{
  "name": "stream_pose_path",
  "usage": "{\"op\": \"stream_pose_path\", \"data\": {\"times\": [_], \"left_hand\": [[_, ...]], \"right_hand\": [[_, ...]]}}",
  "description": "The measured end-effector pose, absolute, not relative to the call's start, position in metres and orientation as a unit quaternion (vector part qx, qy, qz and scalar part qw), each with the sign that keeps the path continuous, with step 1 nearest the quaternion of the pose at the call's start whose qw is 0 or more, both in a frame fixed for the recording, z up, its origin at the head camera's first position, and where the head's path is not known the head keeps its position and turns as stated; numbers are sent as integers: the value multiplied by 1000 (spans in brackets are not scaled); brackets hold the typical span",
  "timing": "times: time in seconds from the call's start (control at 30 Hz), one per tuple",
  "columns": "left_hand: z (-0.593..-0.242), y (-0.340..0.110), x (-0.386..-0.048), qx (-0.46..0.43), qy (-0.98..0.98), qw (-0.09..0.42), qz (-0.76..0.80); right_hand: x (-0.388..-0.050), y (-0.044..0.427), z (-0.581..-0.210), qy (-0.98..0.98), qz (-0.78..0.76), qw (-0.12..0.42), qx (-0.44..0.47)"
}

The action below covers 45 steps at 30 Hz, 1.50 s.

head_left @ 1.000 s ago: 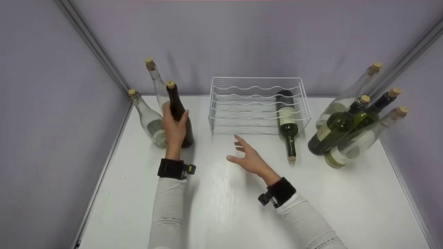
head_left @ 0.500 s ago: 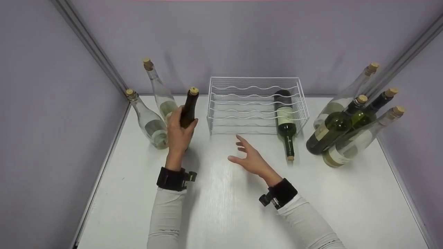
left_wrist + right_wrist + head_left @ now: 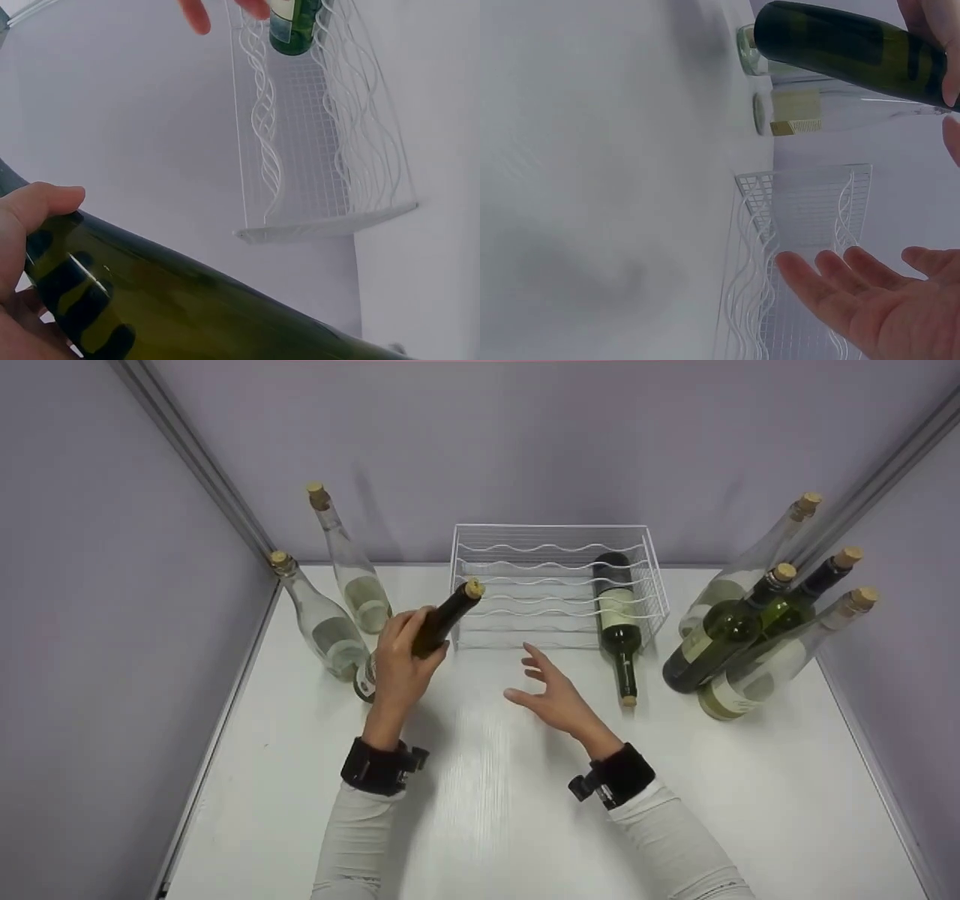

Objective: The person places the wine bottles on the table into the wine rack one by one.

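Your left hand grips a tilted corked bottle. Your right hand, fingers loose, is near the rack, whose right side holds a green bottle lying down

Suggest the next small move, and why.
Probably bring the right hand to the neck of the dark bottle to help turn it: the left hand holds it tilted, cork toward the rack, whereas the green bottle lies in the rack, its own cork facing outward. The right hand is free.
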<state>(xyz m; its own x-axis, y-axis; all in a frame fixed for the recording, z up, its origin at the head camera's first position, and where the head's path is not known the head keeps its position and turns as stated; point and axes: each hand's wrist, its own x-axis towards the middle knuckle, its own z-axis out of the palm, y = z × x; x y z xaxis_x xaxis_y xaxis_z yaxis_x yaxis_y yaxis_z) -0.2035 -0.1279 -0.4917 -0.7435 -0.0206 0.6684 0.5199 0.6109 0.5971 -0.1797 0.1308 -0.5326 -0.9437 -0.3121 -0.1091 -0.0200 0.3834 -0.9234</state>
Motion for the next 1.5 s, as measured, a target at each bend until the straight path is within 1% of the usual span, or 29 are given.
{"op": "stream_pose_path", "data": {"times": [0.3, 0.53, 0.77, 0.93, 1.03, 1.13, 1.27, 1.37, 1.5], "left_hand": [[-502, -118, -196, -197, -869, 302, -339], [-511, -109, -191, -223, -890, 269, -293], [-517, -101, -190, -248, -909, 242, -229], [-521, -92, -187, -264, -921, 209, -194], [-525, -87, -185, -279, -925, 190, -177], [-529, -81, -184, -291, -925, 181, -165], [-532, -74, -182, -297, -927, 168, -159], [-535, -70, -180, -298, -930, 152, -150], [-537, -66, -178, -309, -932, 131, -134]], "right_hand": [[-182, 137, -521, 821, -546, 121, -117], [-183, 143, -513, 800, -575, 124, -119], [-186, 150, -506, 787, -599, 87, -121], [-187, 153, -503, 795, -583, 71, -149], [-186, 154, -501, 821, -539, 57, -179], [-183, 152, -501, 854, -475, 43, -208], [-179, 147, -503, 907, -359, 30, -219], [-176, 144, -506, 940, -259, 6, -223], [-172, 141, -512, 953, -175, -28, -244]]}}
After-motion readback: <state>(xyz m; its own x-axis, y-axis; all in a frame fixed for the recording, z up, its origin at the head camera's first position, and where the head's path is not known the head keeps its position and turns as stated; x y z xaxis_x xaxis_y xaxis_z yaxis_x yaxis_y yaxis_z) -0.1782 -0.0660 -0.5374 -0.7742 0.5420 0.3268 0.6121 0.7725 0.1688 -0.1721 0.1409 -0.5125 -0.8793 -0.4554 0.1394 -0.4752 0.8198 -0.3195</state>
